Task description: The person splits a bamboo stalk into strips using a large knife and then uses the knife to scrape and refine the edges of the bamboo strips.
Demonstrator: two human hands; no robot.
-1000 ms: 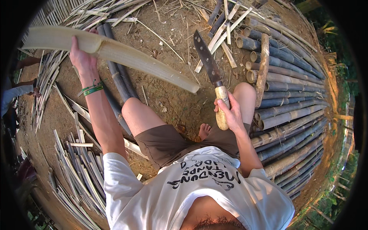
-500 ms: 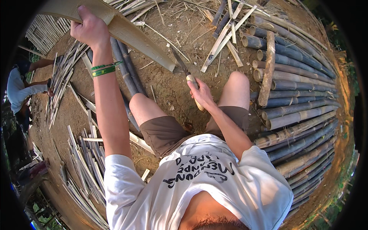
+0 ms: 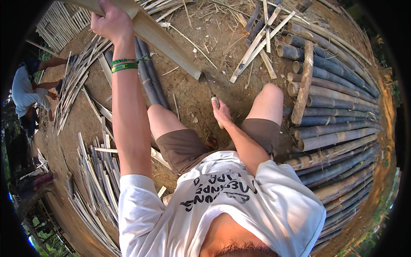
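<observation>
My left hand [image 3: 113,23] is raised at the upper left, its fingers closed on the edge of a long split bamboo piece [image 3: 165,43]. That pale, trough-like piece slants down to the right, and its lower end hangs over the dirt between my knees. In my right hand [image 3: 222,115] is the pale wooden handle of a knife with a long, dark blade [image 3: 209,85]. The blade points up and away from me, its far part right by the bamboo's lower end. Whether the two touch, I cannot tell.
Dark bamboo poles [image 3: 342,115] lie stacked at the right, a short log [image 3: 303,83] across their ends. Split strips [image 3: 81,77] litter the left and the far side [image 3: 261,43]. Two poles [image 3: 150,75] lie beyond my left knee. Another person [image 3: 32,92] bends over strips at far left.
The knife has swung from beside the bamboo to its lower end, with my right hand drawn slightly nearer to me. My left hand keeps its hold on the bamboo. The whole view has shifted slightly.
</observation>
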